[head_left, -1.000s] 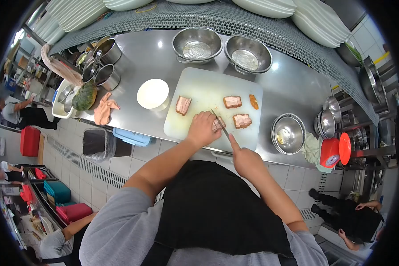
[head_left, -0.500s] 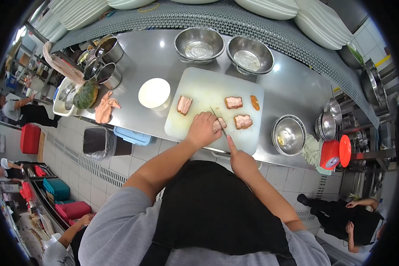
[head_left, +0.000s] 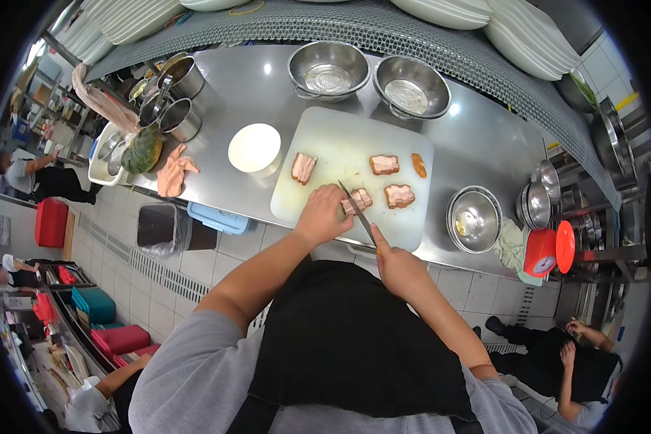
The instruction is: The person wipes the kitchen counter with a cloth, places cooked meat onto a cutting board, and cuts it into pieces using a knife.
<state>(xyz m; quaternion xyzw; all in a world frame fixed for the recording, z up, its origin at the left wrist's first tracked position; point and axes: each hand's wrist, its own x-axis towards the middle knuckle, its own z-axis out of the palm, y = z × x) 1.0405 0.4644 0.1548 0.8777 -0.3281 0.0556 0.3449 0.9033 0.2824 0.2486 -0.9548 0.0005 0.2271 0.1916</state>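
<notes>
On the white cutting board (head_left: 340, 130), my left hand (head_left: 325, 215) presses with curled fingers on a piece of meat (head_left: 362, 197) near the board's front edge. My right hand (head_left: 398, 267) is closed round a knife (head_left: 359, 213), whose blade lies slanted across that same meat, beside my left fingertips. Another meat piece (head_left: 304, 168) lies on the board's left side. To the right are an upper piece (head_left: 384, 165), a lower piece (head_left: 399, 196) and a thin brown slice (head_left: 419, 166).
Two metal colanders (head_left: 329, 70) stand behind the board, a white tub (head_left: 255, 150) to its left, metal bowls (head_left: 474, 219) and a red scale (head_left: 539, 252) to its right. A squash (head_left: 142, 150) and pots are at far left. Other people stand at left and lower right.
My left hand has shifted slightly left, showing more of the meat. The knife blade has tilted further left across it. The person at lower right has moved their arms.
</notes>
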